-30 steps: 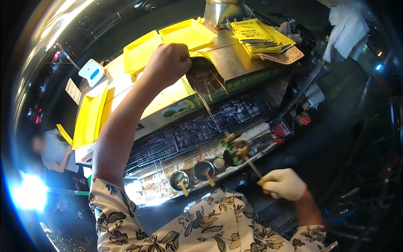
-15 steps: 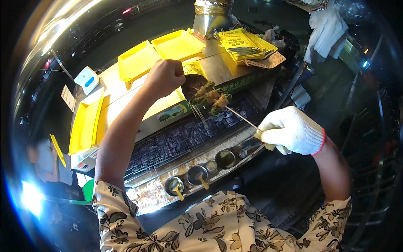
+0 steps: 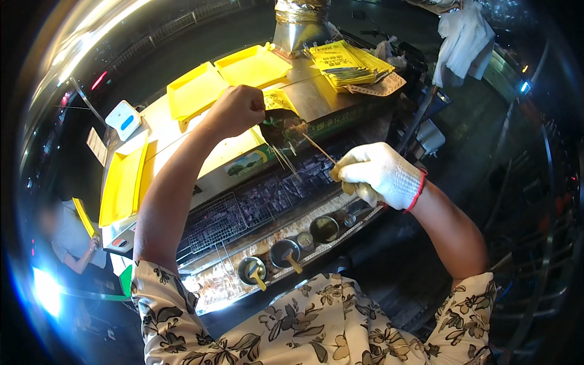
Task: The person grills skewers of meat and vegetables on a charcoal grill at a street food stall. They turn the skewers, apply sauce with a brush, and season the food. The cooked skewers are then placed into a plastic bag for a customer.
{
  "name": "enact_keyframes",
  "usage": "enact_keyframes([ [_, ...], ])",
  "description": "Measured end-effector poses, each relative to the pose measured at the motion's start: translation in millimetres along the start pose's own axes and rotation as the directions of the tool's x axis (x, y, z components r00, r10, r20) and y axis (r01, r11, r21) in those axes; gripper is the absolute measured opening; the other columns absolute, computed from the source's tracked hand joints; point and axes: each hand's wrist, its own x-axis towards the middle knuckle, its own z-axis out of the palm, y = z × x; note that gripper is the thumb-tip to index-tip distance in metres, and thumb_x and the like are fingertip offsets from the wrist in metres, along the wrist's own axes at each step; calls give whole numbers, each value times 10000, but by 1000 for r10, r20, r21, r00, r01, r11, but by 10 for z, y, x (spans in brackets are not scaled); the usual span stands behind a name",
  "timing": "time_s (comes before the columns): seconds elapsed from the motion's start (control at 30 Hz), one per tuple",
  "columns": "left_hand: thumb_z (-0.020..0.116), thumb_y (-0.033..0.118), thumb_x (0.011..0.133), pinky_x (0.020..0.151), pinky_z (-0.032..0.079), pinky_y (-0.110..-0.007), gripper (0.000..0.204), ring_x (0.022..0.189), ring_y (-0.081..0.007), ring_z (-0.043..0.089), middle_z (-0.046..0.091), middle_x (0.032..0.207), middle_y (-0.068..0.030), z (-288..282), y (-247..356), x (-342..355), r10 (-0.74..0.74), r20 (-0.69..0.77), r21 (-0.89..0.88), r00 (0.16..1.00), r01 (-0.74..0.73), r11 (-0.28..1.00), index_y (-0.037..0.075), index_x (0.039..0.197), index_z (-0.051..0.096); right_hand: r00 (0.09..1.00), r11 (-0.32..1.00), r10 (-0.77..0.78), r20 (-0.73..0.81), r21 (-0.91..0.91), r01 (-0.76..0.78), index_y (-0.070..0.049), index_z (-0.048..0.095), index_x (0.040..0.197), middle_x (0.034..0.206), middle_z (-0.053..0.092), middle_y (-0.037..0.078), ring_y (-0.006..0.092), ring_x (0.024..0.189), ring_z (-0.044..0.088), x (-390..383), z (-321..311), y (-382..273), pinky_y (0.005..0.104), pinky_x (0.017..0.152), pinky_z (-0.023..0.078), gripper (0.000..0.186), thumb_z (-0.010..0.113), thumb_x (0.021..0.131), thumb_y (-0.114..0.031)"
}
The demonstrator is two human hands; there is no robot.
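My bare left hand (image 3: 238,108) is closed on the edge of a yellow paper bag (image 3: 278,101), held up over the back of the grill. The bag's mouth gapes toward me and looks dark inside. Several thin sticks (image 3: 285,159) poke out below it. In a white knit glove, my right hand (image 3: 378,175) grips the bare end of a wooden skewer (image 3: 320,148). The skewer slants up to the left, and its food end (image 3: 297,129) is at the bag's mouth, mostly hidden in the dark opening.
Beneath my hands lies a charcoal grill (image 3: 267,198) with a wire rack (image 3: 218,220). Along its front ledge stand pots with brushes (image 3: 252,271). Yellow trays (image 3: 194,92) and a stack of yellow bags (image 3: 351,64) occupy the counter. A person (image 3: 73,237) is at the far left.
My right hand has moved left and slightly up, carrying the skewer's food from in front of the bag into its mouth. My left hand stays nearly in place with the bag.
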Motion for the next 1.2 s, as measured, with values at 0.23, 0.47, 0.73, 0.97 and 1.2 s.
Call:
enact_keyframes([
  [0.23,707,116,780,728,551,-408,132,749,-322,691,714,802,-167,38,33,34,3,-38,18,999,-2,1000,0,842,707,993,990,-94,-66,-110,86,35,710,1015,770,687,100,110,539,575,224,78,29,248,473,455,216,648,962,-165],
  [0.47,702,107,775,719,539,-414,127,743,-347,676,691,775,-170,89,67,-14,57,-125,80,990,-47,996,9,852,679,991,987,-115,-71,-122,106,40,690,1069,797,689,125,137,550,605,510,181,-176,253,463,473,234,650,962,-164],
  [0.73,679,73,781,726,536,-415,112,765,-363,671,687,798,-186,99,-20,1,138,-175,56,975,-130,990,3,868,673,1000,983,-19,-20,184,23,-16,638,966,673,557,48,107,482,484,903,195,-534,237,400,368,133,651,989,-146],
  [0.97,675,55,782,726,538,-413,105,772,-346,678,694,816,-193,159,15,-41,127,-122,38,984,-123,992,-15,861,670,942,680,-311,-129,-723,126,-18,782,972,785,730,138,211,645,688,1335,326,-521,330,603,545,254,631,944,-221],
  [1.2,670,73,830,755,554,-407,122,805,-345,680,688,872,-166,291,-30,-315,144,-145,-13,979,-148,989,2,925,699,824,309,-555,115,-891,332,-25,750,1052,804,728,135,237,714,707,945,60,-452,361,689,570,323,549,962,-262],
])
